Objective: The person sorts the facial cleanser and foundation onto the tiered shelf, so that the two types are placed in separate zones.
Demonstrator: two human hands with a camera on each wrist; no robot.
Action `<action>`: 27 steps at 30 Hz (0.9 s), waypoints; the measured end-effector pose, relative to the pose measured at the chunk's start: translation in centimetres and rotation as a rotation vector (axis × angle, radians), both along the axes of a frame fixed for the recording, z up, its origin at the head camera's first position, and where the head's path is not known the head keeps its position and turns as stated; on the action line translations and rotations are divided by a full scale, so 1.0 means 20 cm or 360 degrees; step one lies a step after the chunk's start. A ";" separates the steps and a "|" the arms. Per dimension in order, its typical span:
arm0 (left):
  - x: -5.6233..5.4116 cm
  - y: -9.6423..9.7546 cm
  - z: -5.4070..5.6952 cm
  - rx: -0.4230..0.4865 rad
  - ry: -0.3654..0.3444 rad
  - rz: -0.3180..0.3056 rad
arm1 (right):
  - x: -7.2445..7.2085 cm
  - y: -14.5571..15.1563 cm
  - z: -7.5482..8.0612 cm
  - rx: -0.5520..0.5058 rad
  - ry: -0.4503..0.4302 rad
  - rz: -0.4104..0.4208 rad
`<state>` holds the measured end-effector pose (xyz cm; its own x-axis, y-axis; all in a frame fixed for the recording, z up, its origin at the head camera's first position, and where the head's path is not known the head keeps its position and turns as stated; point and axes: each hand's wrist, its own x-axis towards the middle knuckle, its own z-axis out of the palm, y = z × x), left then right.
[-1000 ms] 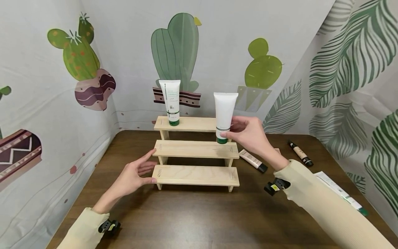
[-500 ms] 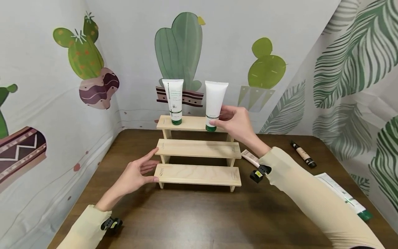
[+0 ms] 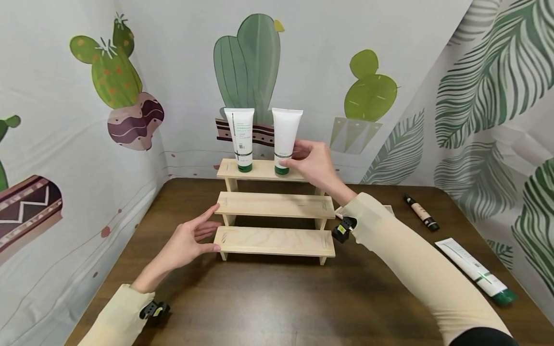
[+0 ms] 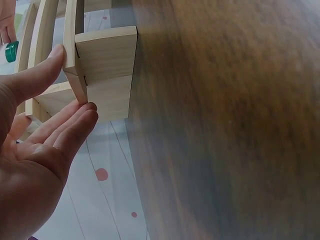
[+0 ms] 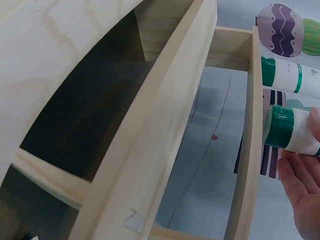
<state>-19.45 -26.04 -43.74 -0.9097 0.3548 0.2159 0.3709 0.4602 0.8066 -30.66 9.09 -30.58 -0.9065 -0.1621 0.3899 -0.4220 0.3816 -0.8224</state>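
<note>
A three-tier wooden display stand (image 3: 275, 241) stands on the table. My left hand (image 3: 183, 245) is at its left end, fingers fairly straight; in the left wrist view the thumb touches a shelf's front edge and fingertips (image 4: 89, 106) touch its end. My right hand (image 3: 318, 163) pinches a white squeeze tube (image 3: 286, 132) near its green cap (image 5: 280, 126), upright over the top shelf. Whether the cap touches the wood I cannot tell. Left of it, a similar white tube (image 3: 240, 134) with green print stands cap-down on the top shelf.
Another white tube with a green cap (image 3: 476, 271) lies at the table's right side. A beige and black pen-shaped tube (image 3: 421, 212) lies behind it. A small tube is mostly hidden behind my right sleeve (image 3: 402, 254). A patterned cloth (image 3: 311, 62) hangs behind the table.
My right hand has carried its tube leftward, from above the stand's right side to beside the standing tube, with the cap now near the top shelf. The left hand keeps its place.
</note>
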 end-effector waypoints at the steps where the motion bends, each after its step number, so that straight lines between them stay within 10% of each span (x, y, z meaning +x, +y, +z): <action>1: 0.00 0.00 0.00 0.0001 0.0001 -0.0002 | 0.00 -0.01 0.00 -0.0001 -0.0002 -0.0001; 27: 0.00 0.00 0.00 -0.0008 0.0006 0.0000 | -0.07 -0.05 -0.03 -0.0001 -0.0037 0.0023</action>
